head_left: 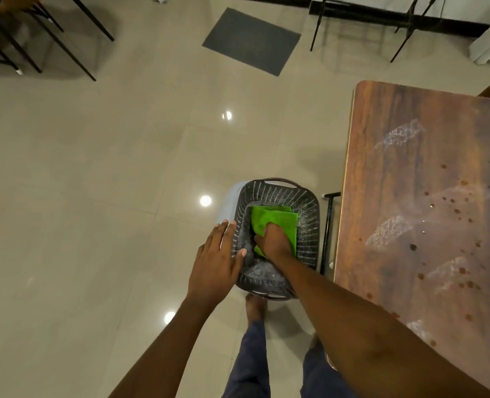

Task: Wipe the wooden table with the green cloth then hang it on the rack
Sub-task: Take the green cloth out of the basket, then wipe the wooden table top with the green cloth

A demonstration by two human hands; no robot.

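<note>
Opening step, by the look of it: fetching the green cloth [279, 221], folded at the bottom of a dark perforated basket [309, 214] on the floor, at six o'clock of centre. Gripped there by the right hand [275, 239], fingers curled into the near fold. Laid against the basket's nine o'clock side, the left hand [218, 262], fingers straight, steadying, holding nothing. At three o'clock, just beside the basket, the wooden table [424, 196], unwiped, spotted brown and smeared white. Next, probably: lifting the cloth clear of the basket wall, swinging toward three o'clock, pressing flat onto the smears. No rack surely recognisable in view.
</note>
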